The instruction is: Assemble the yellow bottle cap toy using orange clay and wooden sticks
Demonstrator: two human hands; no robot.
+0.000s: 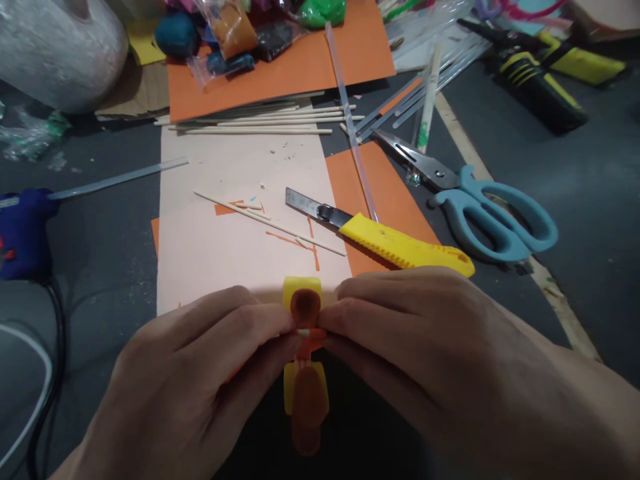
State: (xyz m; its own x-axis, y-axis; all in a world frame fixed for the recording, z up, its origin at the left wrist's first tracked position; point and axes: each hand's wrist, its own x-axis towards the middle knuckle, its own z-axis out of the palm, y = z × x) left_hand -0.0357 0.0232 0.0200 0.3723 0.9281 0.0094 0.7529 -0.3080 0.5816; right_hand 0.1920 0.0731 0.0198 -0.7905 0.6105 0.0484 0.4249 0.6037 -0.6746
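Both hands meet at the front centre, pinching a small clay model (307, 393) between them. The model has brown rounded lumps, yellow pieces at its upper and lower parts, and an orange-red middle with a short pale stick end showing. My left hand (200, 367) grips it from the left with thumb and forefinger. From the right, my right hand (415, 333) closes its fingertips on the same middle part. Just beyond the right hand lies a yellow utility knife (400, 245), blade out. Fingers hide part of the model.
Blue-handled scissors (500, 217) lie right, near a black-and-yellow tool (543, 90). A blue glue gun (25, 233) sits left with its cord. Thin wooden sticks (265, 123), orange card (280, 73), pale paper (240, 167), glue sticks (353, 127) and bagged clay (235, 33) spread behind.
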